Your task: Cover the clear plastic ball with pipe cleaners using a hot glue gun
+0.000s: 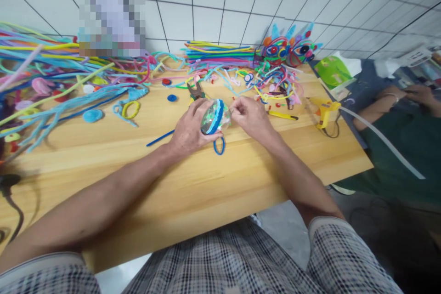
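Note:
My left hand [190, 128] is wrapped round a clear, rounded plastic piece [207, 119] with green patches, banded by blue and light-blue pipe cleaner [217, 117]. At its right side my right hand [248, 114] is closed in a pinch; whatever sits between its fingertips is too small to make out. Below the left thumb a blue pipe cleaner loop [219, 146] lies on the table, and a straight blue pipe cleaner [160, 138] pokes out left of the wrist. Pliers [196, 92] lie just behind the left hand, partly hidden by it.
Loose pipe cleaners [69, 101] cover the table's left side, and a bundle [220, 54] lies by the wall. At right are a yellow cutter [283, 115], a yellow glue gun [325, 112] with a pale stick, and decorated figures [275, 48]. Another person's arm [379, 105] is beyond the table edge.

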The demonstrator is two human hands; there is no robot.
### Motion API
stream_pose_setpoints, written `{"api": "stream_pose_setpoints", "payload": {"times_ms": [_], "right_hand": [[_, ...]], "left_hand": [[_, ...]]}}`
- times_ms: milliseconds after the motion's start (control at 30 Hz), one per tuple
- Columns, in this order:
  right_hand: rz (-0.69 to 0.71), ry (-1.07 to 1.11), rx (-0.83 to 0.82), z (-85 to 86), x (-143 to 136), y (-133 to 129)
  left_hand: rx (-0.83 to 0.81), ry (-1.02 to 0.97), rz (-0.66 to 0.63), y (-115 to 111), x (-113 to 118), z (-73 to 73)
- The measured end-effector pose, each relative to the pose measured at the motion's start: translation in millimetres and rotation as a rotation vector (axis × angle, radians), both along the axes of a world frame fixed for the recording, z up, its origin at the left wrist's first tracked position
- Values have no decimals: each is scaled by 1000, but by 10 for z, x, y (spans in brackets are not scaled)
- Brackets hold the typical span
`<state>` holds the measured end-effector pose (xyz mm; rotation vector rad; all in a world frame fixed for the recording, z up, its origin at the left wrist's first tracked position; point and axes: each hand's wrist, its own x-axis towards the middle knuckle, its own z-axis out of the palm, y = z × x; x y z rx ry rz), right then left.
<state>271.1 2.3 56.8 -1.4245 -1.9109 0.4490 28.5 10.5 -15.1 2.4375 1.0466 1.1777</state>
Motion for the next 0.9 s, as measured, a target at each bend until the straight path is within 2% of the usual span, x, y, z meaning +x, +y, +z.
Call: {"api": "stream_pose_setpoints", "payload": {"times_ms": [300,700,800,900], "right_hand": [[-1,206,-72,29,-7,-78],[8,-2,26,-54,41,-1],[-87,-71,80,-129,107,46],[-236,-24,176,-189,211,100]], "left_hand": [[-67,-23,9,-20,28,33],[-53,-30,-39,-32,23,35],[-57,-26,-38,-37,28,44],[-72,-25,-20,-29,29,50]]}}
